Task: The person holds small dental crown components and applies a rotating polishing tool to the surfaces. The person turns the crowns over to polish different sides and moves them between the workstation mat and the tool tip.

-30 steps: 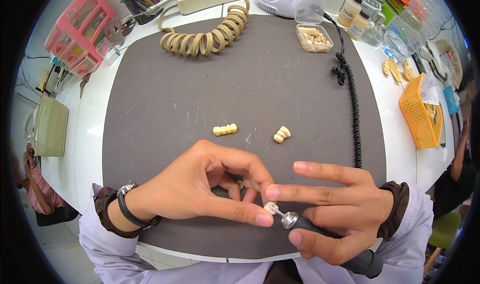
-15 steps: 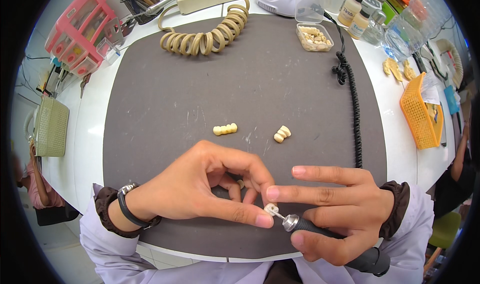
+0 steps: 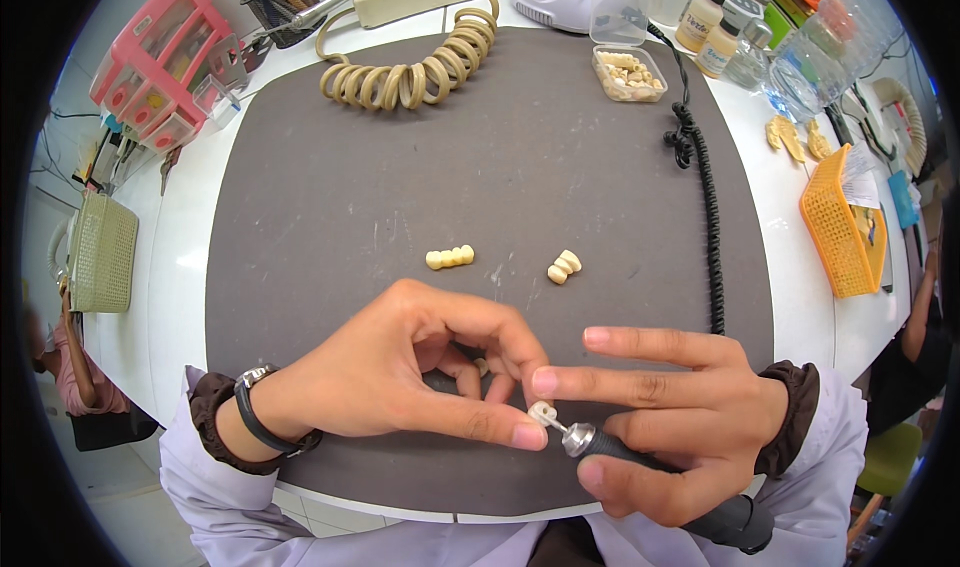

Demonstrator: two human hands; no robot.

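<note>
Between the thumb and index finger of my left hand (image 3: 445,367) is a small whitish dental crown piece (image 3: 541,413). My right hand (image 3: 680,412) grips a black rotary handpiece (image 3: 730,520) with a silver collar; its thin bur (image 3: 556,424) touches the crown piece. Two right fingers stretch out over the crown, one close to the left fingertips. Another pale bit (image 3: 482,367) shows among the curled left fingers, its shape mostly hidden. Beyond the hands, a cream tooth bridge (image 3: 450,257) and a second tooth bridge (image 3: 564,266) lie on the dark grey mat (image 3: 330,187).
A clear box (image 3: 630,75) of tooth pieces stands open at the far right of the mat. A black coiled cord (image 3: 711,237) runs down the right side; a beige coiled hose (image 3: 415,77) lies at the back. Pink drawers (image 3: 165,57), a green basket (image 3: 105,255) and an orange basket (image 3: 840,229) flank the mat.
The handpiece and my right hand have shifted very slightly up and left. My left hand and the crown piece have risen a touch; both grips are unchanged.
</note>
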